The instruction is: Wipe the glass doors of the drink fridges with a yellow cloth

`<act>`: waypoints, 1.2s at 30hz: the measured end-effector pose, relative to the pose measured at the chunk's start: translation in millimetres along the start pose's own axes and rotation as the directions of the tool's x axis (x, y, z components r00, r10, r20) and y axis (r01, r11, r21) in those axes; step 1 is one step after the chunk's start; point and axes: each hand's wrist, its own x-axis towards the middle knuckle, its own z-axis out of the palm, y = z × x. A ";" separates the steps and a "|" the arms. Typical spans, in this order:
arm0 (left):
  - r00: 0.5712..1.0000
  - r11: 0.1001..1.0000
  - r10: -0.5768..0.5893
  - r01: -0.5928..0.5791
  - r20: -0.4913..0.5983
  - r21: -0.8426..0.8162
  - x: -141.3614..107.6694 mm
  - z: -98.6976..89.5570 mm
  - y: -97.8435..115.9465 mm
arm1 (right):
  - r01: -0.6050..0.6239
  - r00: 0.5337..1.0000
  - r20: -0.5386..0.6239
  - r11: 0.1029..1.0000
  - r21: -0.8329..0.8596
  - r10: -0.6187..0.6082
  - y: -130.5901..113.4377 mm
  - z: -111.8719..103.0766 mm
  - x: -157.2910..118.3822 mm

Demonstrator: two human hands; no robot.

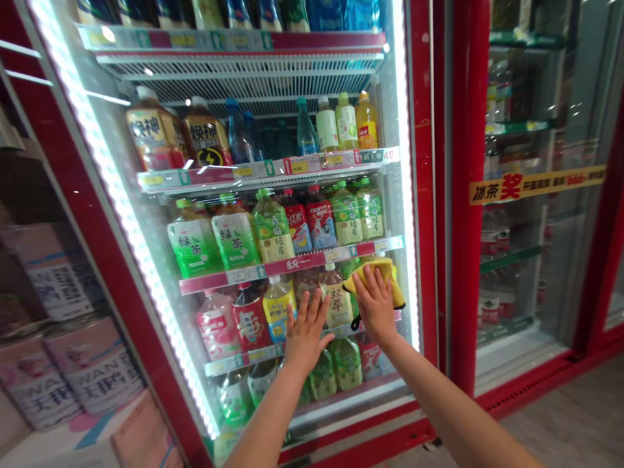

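Observation:
In the head view, a glass-doored drinks fridge [423, 214] with a red frame stands in front of me. My left hand [306, 331] lies flat against the glass with its fingers spread, holding nothing. To its right, my right hand [375, 302] presses a yellow cloth [397, 286] with dark edging to the door, near the lit right side. A dark loop hangs below the cloth. Behind the glass between my hands shows a bottle with a pale label [336, 302]. A yellow-labelled bottle [277, 309] is left of my left hand.
Shelves behind the glass hold several rows of bottles, among them green tea bottles [236, 237]. Stacked pink-and-white packs [92, 364] stand at the left. Another red-framed fridge [461, 260] with a yellow strip [536, 185] is at the right, above a grey floor [560, 422].

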 end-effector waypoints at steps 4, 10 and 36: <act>0.999 0.999 0.030 -0.029 0.036 -0.014 -4.1 -12.6 -3.2 | 0.211 0.960 0.185 0.977 0.013 -0.210 10.9 -16.2 -28.1; 0.996 0.996 -0.081 0.082 0.043 -0.023 -25.5 -34.1 -30.8 | -0.027 0.999 -0.033 1.000 0.015 0.027 0.3 -8.4 9.5; 0.980 0.988 -0.144 0.150 0.137 -0.035 -78.2 -37.3 -74.6 | 0.210 0.976 0.032 0.967 0.143 -0.216 -80.2 11.3 -18.5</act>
